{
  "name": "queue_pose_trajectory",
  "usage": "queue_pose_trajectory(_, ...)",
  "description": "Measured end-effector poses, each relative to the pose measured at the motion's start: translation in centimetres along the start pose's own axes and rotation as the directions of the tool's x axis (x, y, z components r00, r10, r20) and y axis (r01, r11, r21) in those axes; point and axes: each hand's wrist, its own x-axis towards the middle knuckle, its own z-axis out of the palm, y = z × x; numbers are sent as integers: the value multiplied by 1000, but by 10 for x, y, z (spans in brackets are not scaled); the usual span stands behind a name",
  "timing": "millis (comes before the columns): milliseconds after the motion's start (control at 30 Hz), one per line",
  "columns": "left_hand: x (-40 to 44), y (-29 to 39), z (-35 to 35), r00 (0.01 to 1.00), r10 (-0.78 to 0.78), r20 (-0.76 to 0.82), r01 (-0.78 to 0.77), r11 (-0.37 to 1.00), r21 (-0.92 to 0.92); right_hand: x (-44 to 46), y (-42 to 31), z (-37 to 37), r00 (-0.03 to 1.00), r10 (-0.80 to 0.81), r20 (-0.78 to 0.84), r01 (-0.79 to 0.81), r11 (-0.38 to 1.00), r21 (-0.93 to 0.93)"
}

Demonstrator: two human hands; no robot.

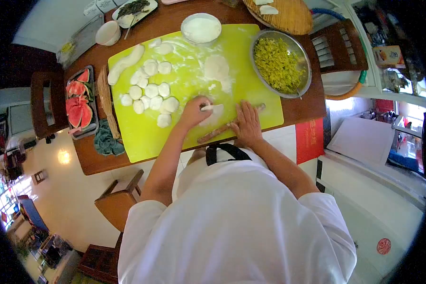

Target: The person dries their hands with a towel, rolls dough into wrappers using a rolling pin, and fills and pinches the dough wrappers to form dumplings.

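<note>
On the yellow-green mat, my left hand pinches the edge of a small dough wrapper. My right hand lies flat with its fingers spread over a wooden rolling pin near the mat's front edge. Several round dough pieces sit left of my left hand, and a long dough roll lies at the upper left. Rolled wrappers rest on the floured part beyond my hands.
A steel bowl of chopped green filling stands at the mat's right. Behind are a flour bowl and a woven tray. Watermelon slices and a dark green cloth lie at the left. A wooden chair stands below.
</note>
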Motion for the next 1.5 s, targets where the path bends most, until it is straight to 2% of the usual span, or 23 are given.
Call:
queue_pose_trajectory(33,-2,-4,6,1000,5,6,-5,1000,-1,0,1,-1,1000,-17,3,17,1000,13)
queue_pose_trajectory(67,-3,-8,13,970,-234,-70,176,868,-463,7,1,0,1000,-12,-3,12,1000,9)
queue_pose_trajectory(100,-1,-9,15,884,-467,-23,249,512,-822,22,-1,-1,1000,-6,-31,7,999,36)
queue_pose_trajectory(133,4,-11,14,888,-459,-24,246,518,-819,33,-6,-3,998,1,-59,3,998,65)
queue_pose_trajectory(200,14,-14,10,925,-370,88,92,-7,-996,43,-16,-12,996,16,-88,-8,996,90)
queue_pose_trajectory(300,11,25,-4,949,-265,170,130,-161,-978,34,-11,-46,986,4,-164,26,983,182)
queue_pose_trajectory(333,10,32,-4,950,-247,191,153,-165,-974,27,-9,-58,976,-41,-212,97,960,264)
queue_pose_trajectory(400,7,39,-6,896,-444,16,175,319,-931,12,10,-87,964,68,-259,0,967,255)
queue_pose_trajectory(433,5,43,-7,897,-442,21,179,318,-931,2,24,-98,943,156,-295,-76,961,265)
queue_pose_trajectory(467,4,47,-7,901,-430,-55,231,584,-778,-6,45,-105,896,198,-397,-127,972,199)
queue_pose_trajectory(533,3,52,-3,910,-391,-137,259,796,-547,-17,80,-124,818,281,-503,-249,959,131)
queue_pose_trajectory(600,3,57,6,948,-102,-300,-8,939,-343,-20,109,-141,800,353,-485,-347,932,107)
queue_pose_trajectory(700,9,70,23,911,-21,-412,-129,934,-332,-17,145,-152,892,425,-155,-411,904,115)
queue_pose_trajectory(733,12,77,29,908,-19,-419,-129,938,-322,-15,159,-149,935,276,-223,-259,961,101)
queue_pose_trajectory(833,23,102,48,843,-348,-409,29,790,-612,1,191,-142,980,-16,-198,34,995,91)
queue_pose_trajectory(933,39,130,68,835,-513,-197,-37,304,-952,10,214,-140,976,-130,-174,153,980,124)
queue_pose_trajectory(1067,46,159,101,821,-503,-272,-65,390,-919,35,229,-150,974,-128,-189,158,976,153)
queue_pose_trajectory(1133,46,175,116,750,-371,-548,-69,780,-623,54,238,-156,976,-83,-201,118,978,171)
queue_pose_trajectory(1167,45,177,120,737,-381,-558,-66,781,-621,64,244,-158,979,-61,-196,101,974,201)
queue_pose_trajectory(1233,47,183,122,762,107,-639,-269,949,-161,78,254,-158,981,-46,-189,91,968,235)
queue_pose_trajectory(1300,52,197,125,736,125,-665,-300,941,-155,82,268,-157,980,86,-181,-20,941,339)
queue_pose_trajectory(1367,60,214,125,713,-282,-642,-412,572,-709,74,272,-173,967,16,-256,77,934,348)
queue_pose_trajectory(1500,74,198,127,824,-433,-365,-351,115,-929,61,268,-177,967,231,-102,-195,940,279)
